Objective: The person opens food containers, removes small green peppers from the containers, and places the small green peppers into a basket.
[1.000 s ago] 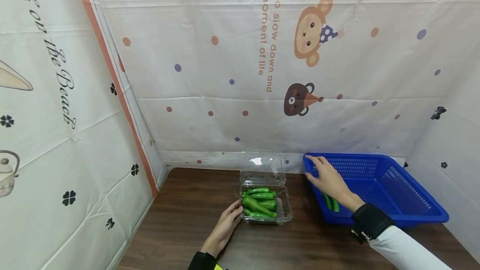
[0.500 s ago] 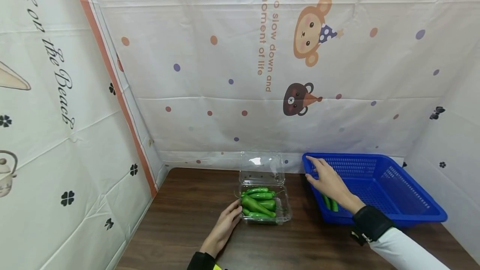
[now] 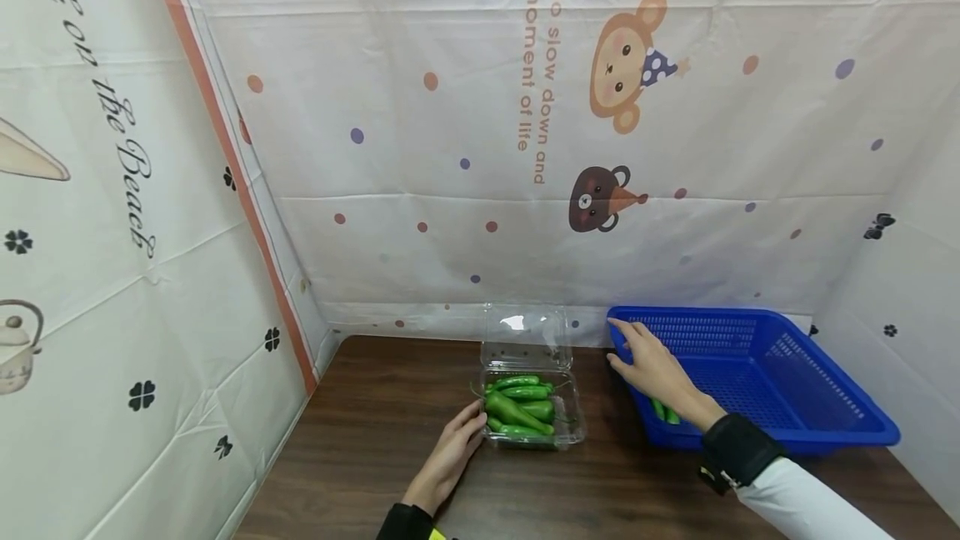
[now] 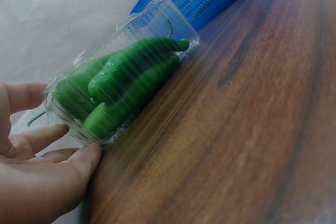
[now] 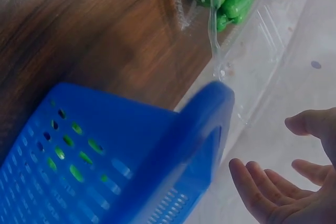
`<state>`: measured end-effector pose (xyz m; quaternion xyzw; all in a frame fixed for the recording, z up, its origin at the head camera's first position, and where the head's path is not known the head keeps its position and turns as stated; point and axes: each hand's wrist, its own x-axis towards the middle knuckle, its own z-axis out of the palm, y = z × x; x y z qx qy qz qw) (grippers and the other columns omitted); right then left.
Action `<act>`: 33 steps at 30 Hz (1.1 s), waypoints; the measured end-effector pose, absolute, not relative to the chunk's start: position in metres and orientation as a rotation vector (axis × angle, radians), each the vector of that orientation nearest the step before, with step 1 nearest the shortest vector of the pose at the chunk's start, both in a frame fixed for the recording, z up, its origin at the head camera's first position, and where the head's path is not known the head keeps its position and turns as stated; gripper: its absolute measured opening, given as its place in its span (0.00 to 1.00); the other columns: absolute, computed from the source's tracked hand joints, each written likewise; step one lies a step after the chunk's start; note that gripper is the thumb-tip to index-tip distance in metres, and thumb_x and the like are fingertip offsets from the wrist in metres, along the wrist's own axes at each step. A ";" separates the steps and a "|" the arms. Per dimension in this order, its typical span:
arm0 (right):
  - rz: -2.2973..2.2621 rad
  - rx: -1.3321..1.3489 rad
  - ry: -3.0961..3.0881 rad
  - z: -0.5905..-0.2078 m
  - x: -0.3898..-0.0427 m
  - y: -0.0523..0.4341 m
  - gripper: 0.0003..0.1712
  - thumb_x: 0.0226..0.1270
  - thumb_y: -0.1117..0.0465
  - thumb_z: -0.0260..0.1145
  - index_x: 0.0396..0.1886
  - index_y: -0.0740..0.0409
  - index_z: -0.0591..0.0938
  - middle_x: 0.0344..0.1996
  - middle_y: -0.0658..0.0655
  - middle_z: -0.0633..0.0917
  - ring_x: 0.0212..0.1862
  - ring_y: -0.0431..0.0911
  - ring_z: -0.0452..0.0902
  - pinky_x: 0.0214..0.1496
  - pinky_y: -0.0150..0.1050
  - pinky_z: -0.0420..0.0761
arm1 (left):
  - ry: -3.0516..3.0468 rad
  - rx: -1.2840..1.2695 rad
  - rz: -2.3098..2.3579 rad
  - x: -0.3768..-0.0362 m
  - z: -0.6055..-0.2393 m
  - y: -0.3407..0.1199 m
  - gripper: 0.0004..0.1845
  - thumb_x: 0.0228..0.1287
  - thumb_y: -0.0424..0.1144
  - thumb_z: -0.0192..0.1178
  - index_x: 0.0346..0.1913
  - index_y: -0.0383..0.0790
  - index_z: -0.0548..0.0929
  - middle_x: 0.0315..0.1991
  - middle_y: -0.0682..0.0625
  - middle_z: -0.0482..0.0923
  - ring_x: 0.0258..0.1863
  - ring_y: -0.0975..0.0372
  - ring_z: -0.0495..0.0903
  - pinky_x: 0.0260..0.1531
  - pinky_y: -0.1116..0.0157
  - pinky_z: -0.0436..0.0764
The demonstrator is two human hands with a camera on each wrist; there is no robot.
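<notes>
A clear plastic clamshell box (image 3: 573, 419) stands on the table with its lid raised at the back. Several green peppers (image 3: 517, 411) lie inside it. My left hand (image 3: 448, 452) is at the box's left side; in the left wrist view its fingertips touch the end wall, fingers spread and not wrapped round it. Over the left rim of the blue plastic basket (image 3: 810, 390) hovers my right hand (image 3: 660, 369), fingers loosely bent and holding nothing. Below that hand, green peppers (image 3: 665, 412) show inside the basket, partly hidden by the hand and wrist.
The brown wooden table (image 3: 360, 415) meets a printed white cloth (image 3: 420, 148) hung behind it, with cloth on both sides too. The basket takes up the table's right end, and a strip of tabletop separates it from the box.
My right hand has shifted slightly left and toward me over the basket rim. My left hand, the box and the basket stay where they were.
</notes>
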<state>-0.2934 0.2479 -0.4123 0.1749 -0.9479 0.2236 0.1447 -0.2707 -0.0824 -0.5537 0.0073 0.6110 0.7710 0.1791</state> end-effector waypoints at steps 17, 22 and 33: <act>0.694 0.524 -2.711 -0.420 -0.293 0.244 0.35 0.70 0.65 0.68 0.73 0.68 0.68 0.57 0.73 0.76 0.51 0.61 0.82 0.38 0.47 0.87 | 1.722 0.022 2.185 -0.270 -0.554 -0.082 0.43 0.77 0.50 0.57 0.80 0.27 0.51 0.81 0.28 0.40 0.81 0.38 0.43 0.81 0.44 0.56; 0.704 0.516 -2.692 -0.420 -0.292 0.239 0.34 0.70 0.65 0.68 0.73 0.67 0.69 0.57 0.72 0.76 0.50 0.60 0.81 0.33 0.41 0.82 | 1.724 0.019 2.180 -0.272 -0.554 -0.082 0.43 0.77 0.51 0.57 0.80 0.28 0.51 0.81 0.28 0.41 0.81 0.38 0.43 0.81 0.44 0.57; 0.721 0.537 -2.653 -0.428 -0.291 0.230 0.32 0.68 0.66 0.69 0.71 0.65 0.72 0.56 0.70 0.78 0.49 0.59 0.83 0.28 0.34 0.80 | 1.728 -0.028 2.141 -0.273 -0.552 -0.084 0.45 0.76 0.53 0.58 0.81 0.32 0.50 0.82 0.29 0.40 0.81 0.38 0.43 0.80 0.46 0.61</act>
